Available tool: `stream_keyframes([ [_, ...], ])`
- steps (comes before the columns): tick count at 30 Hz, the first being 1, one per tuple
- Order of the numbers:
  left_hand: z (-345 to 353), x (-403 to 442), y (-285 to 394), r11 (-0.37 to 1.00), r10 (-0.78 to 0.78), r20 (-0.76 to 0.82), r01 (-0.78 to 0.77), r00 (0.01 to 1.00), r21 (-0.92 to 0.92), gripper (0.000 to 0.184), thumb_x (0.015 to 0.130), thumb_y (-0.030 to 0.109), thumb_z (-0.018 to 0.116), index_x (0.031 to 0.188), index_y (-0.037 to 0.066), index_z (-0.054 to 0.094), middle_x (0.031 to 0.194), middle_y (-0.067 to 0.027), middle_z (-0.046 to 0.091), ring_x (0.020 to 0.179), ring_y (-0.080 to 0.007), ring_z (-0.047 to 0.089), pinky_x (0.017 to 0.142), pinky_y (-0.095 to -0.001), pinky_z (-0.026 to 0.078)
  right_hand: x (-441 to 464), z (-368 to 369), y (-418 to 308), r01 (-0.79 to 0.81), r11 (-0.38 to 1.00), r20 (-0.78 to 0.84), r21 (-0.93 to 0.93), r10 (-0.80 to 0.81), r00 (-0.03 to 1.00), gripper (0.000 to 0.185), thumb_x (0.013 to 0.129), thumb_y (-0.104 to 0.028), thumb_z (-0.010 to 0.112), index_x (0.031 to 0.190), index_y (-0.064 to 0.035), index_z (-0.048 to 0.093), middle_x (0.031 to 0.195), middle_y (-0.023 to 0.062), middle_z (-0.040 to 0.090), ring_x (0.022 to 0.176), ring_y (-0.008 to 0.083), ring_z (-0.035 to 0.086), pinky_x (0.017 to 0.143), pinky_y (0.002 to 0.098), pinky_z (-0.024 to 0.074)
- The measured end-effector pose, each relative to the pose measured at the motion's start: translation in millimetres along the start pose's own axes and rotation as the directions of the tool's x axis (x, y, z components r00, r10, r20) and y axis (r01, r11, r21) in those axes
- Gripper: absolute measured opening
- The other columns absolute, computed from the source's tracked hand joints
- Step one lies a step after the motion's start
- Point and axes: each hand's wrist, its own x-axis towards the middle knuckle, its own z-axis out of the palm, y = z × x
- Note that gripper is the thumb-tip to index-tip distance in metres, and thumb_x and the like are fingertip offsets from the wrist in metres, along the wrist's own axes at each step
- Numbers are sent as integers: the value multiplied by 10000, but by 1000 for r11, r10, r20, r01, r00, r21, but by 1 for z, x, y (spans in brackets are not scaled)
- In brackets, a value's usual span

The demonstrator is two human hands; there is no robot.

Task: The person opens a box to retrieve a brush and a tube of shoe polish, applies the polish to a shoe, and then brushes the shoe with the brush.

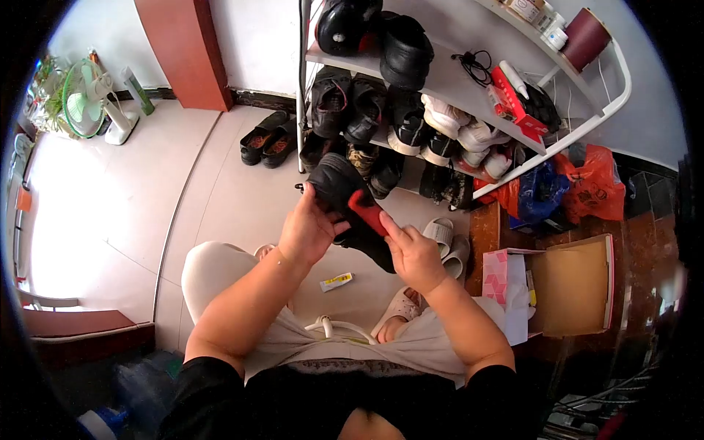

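A black shoe (336, 180) is held up in front of me, above my lap. My left hand (304, 231) grips it from the left side, its fingers curled against the shoe. Along the shoe's right side shows a flat red piece (369, 214); whether it is an insole, a lining or a separate tool I cannot tell. The thumb and fingers of my right hand (414, 253) close on the lower end of that red piece. Below the shoe, a yellow and white tube (336, 281) lies on the floor between my feet.
A white shoe rack (447, 66) with several shoes stands ahead. Black slip-ons (268, 139) sit left of it, grey slippers (447, 246) to my right. An open cardboard box (576, 286), plastic bags (594, 183) and a fan (95, 103) are farther out.
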Motion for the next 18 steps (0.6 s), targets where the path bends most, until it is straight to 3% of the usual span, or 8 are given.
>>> stream_keyframes([
  [1, -12, 3, -13, 783, 163, 220, -262, 962, 564, 501, 922, 478, 273, 1207, 100, 438, 1201, -84, 502, 1058, -250, 507, 860, -434, 411, 6, 4, 2, 8, 999, -24, -31, -9, 1000, 460, 803, -86, 568, 1249, -141, 467, 675, 106, 513, 566, 297, 534, 520, 372, 449],
  [2, -24, 6, -25, 233, 314, 424, -502, 849, 833, 489, 927, 466, 267, 1207, 103, 437, 1198, -87, 504, 1052, -251, 510, 863, -438, 414, 11, 6, 3, 12, 998, -48, -61, -15, 999, 455, 808, -93, 566, 1248, -147, 467, 661, 102, 503, 554, 294, 528, 505, 376, 442],
  [3, 0, -4, -24, 672, 240, 231, -333, 943, 662, 483, 930, 455, 262, 1207, 100, 437, 1190, -90, 507, 1040, -254, 518, 859, -443, 420, 19, 4, 0, 19, 995, -61, -97, -25, 998, 444, 814, -107, 561, 1245, -148, 467, 652, 102, 493, 537, 298, 519, 481, 383, 427],
  [7, 2, -4, -18, 979, 5, 36, -12, 999, 203, 480, 935, 439, 254, 1219, 90, 422, 1186, -106, 510, 1013, -283, 535, 831, -447, 440, 11, -4, -2, 35, 991, 30, -129, -32, 999, 434, 814, -122, 561, 1239, -144, 473, 660, 89, 496, 510, 288, 515, 463, 373, 429],
  [8, 6, -6, -11, 998, -60, -55, 61, 997, 10, 481, 935, 437, 255, 1219, 86, 420, 1189, -111, 509, 1011, -292, 536, 826, -449, 443, 6, -7, -4, 42, 991, 27, -124, -39, 999, 434, 814, -122, 561, 1239, -144, 473, 660, 89, 496, 510, 288, 515, 463, 373, 429],
  [13, 2, -5, -11, 999, -30, -117, 26, 993, -32, 495, 930, 448, 265, 1200, 70, 438, 1185, -125, 509, 1011, -299, 537, 811, -431, 450, -1, -10, -6, 43, 990, 109, -134, -28, 994, 436, 806, -129, 569, 1233, -124, 478, 650, 78, 488, 497, 257, 514, 460, 356, 441],
  [15, 5, -10, -18, 989, -33, -75, 44, 997, 138, 493, 928, 453, 265, 1203, 81, 436, 1179, -121, 513, 1011, -287, 539, 810, -419, 452, 8, -5, -7, 32, 987, 125, -160, -12, 992, 434, 808, -130, 568, 1232, -124, 479, 649, 79, 487, 499, 257, 515, 460, 358, 441],
  [18, 10, -11, -30, 970, -17, 36, 8, 999, 244, 495, 927, 456, 265, 1202, 83, 437, 1176, -118, 516, 1008, -276, 543, 810, -413, 453, 19, -2, -8, 37, 988, 0, -152, -37, 999, 429, 808, -131, 567, 1229, -130, 482, 645, 75, 486, 501, 254, 514, 456, 356, 438],
])
